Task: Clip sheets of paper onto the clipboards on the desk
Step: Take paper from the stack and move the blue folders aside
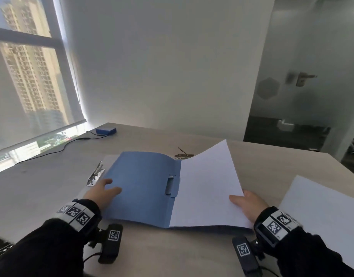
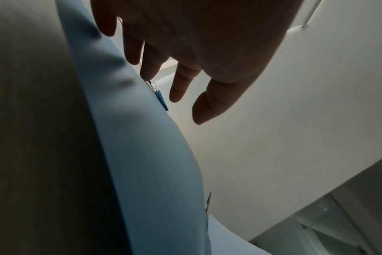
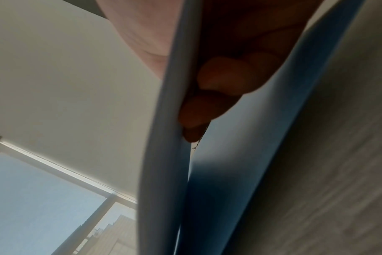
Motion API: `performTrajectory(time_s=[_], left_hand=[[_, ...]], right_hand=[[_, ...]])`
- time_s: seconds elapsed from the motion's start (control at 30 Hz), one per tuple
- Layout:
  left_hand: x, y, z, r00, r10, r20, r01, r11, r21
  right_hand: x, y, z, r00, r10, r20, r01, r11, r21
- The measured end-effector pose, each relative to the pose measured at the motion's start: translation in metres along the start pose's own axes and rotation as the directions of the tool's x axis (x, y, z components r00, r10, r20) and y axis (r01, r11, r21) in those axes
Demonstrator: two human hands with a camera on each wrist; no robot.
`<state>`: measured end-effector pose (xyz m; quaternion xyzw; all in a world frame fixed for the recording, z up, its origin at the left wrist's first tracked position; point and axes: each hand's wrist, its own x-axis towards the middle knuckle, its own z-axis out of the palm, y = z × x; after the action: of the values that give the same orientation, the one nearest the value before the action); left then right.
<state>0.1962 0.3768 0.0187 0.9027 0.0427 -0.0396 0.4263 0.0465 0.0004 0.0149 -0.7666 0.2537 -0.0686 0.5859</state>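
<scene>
An open blue folder clipboard (image 1: 140, 186) lies in the middle of the desk, with a clip (image 1: 170, 184) at its spine. My left hand (image 1: 105, 189) rests on the left cover with fingers straight and spread; the left wrist view shows these fingers (image 2: 179, 86) over the blue cover (image 2: 142, 138). White paper (image 1: 208, 184) lies tilted over the right half, its far corner lifted. My right hand (image 1: 248, 202) pinches its near right corner, thumb on top. In the right wrist view the fingers (image 3: 218, 77) curl under the paper's edge (image 3: 170, 138), above the blue cover (image 3: 251, 163).
A second clipboard's metal clip (image 1: 96, 174) sticks out from under the folder's left edge. Another metal clip (image 1: 183, 155) lies behind the folder. A stack of white paper (image 1: 322, 212) sits at the right. A blue box (image 1: 105, 130) with a cable stands at the back left.
</scene>
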Motion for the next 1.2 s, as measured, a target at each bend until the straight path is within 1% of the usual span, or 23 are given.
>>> performTrajectory(time_s=[0.13,0.2,0.27,0.33,0.4,0.47,0.53,0.57,0.6,0.67,0.7,0.73,0.77,0.8,0.87,0.9,0.97,1.03,1.07,1.13,1.2], left_hand=[[0.009,-0.008,-0.001,0.999,-0.026,0.026,0.027,0.999,-0.026],[0.011,-0.005,-0.004,1.0,-0.019,0.015,0.019,0.999,-0.045],[0.01,0.003,-0.014,0.999,0.017,-0.048,-0.021,0.997,-0.08],[0.01,0.013,-0.03,0.991,0.072,-0.11,-0.086,0.989,-0.122],[0.008,0.025,-0.046,0.983,0.137,-0.122,-0.161,0.964,-0.211],[0.003,0.036,-0.058,0.973,0.196,-0.123,-0.228,0.905,-0.359],[-0.008,0.051,-0.065,0.964,0.238,-0.118,-0.265,0.827,-0.496],[-0.015,0.059,-0.066,0.962,0.25,-0.106,-0.265,0.776,-0.572],[-0.021,0.067,-0.065,0.964,0.254,-0.079,-0.242,0.713,-0.658],[-0.032,0.081,-0.058,0.969,0.245,0.002,-0.151,0.601,-0.785],[-0.036,0.086,-0.052,0.969,0.242,0.05,-0.099,0.569,-0.817],[-0.04,0.09,-0.043,0.964,0.247,0.097,-0.059,0.557,-0.829],[-0.043,0.092,-0.032,0.957,0.254,0.138,-0.03,0.562,-0.827],[-0.046,0.093,-0.018,0.947,0.264,0.183,-0.007,0.586,-0.811],[-0.054,0.094,0.011,0.922,0.269,0.279,0.033,0.663,-0.748],[-0.057,0.094,0.026,0.908,0.254,0.333,0.064,0.701,-0.71],[-0.058,0.091,0.051,0.892,0.181,0.414,0.136,0.765,-0.629],[-0.056,0.088,0.07,0.891,0.12,0.438,0.167,0.811,-0.561],[-0.055,0.088,0.077,0.891,0.108,0.441,0.17,0.821,-0.545],[-0.052,0.086,0.087,0.889,0.104,0.447,0.18,0.817,-0.547],[-0.049,0.085,0.094,0.896,0.094,0.434,0.185,0.809,-0.558]], right_hand=[[0.007,0.003,0.01,1.0,0.02,0.015,-0.02,1.0,0.01],[0.01,0.006,0.013,1.0,0.026,0.012,-0.027,0.999,0.023],[0.011,0.009,0.014,0.999,0.038,0.008,-0.039,0.998,0.051],[0.012,0.011,0.013,0.999,0.044,0.005,-0.044,0.996,0.073],[0.011,0.012,0.011,0.999,0.045,0.006,-0.046,0.995,0.093],[0.008,0.011,0.011,0.999,0.048,0.011,-0.049,0.992,0.117],[0.007,0.011,0.011,0.998,0.052,0.022,-0.054,0.991,0.124],[0.008,0.01,0.012,0.998,0.051,0.028,-0.054,0.991,0.121],[0.009,0.011,0.011,0.998,0.051,0.026,-0.053,0.992,0.115],[0.011,0.011,0.012,0.997,0.064,0.035,-0.068,0.992,0.11],[0.012,0.011,0.012,0.996,0.072,0.045,-0.076,0.991,0.111],[0.013,0.011,0.011,0.996,0.08,0.049,-0.085,0.991,0.105],[0.012,0.01,0.012,0.995,0.083,0.056,-0.088,0.992,0.089],[0.012,0.01,0.012,0.994,0.09,0.063,-0.094,0.993,0.076],[0.013,0.009,0.013,0.993,0.094,0.077,-0.1,0.992,0.073],[0.012,0.009,0.014,0.993,0.089,0.081,-0.095,0.993,0.076],[0.01,0.008,0.015,0.994,0.076,0.082,-0.083,0.993,0.082],[0.011,0.008,0.014,0.994,0.07,0.081,-0.077,0.992,0.096],[0.01,0.006,0.014,0.996,0.07,0.064,-0.076,0.993,0.09],[0.012,0.006,0.012,0.997,0.077,0.018,-0.079,0.993,0.094],[0.014,0.009,0.01,0.997,0.078,0.006,-0.078,0.992,0.103]])
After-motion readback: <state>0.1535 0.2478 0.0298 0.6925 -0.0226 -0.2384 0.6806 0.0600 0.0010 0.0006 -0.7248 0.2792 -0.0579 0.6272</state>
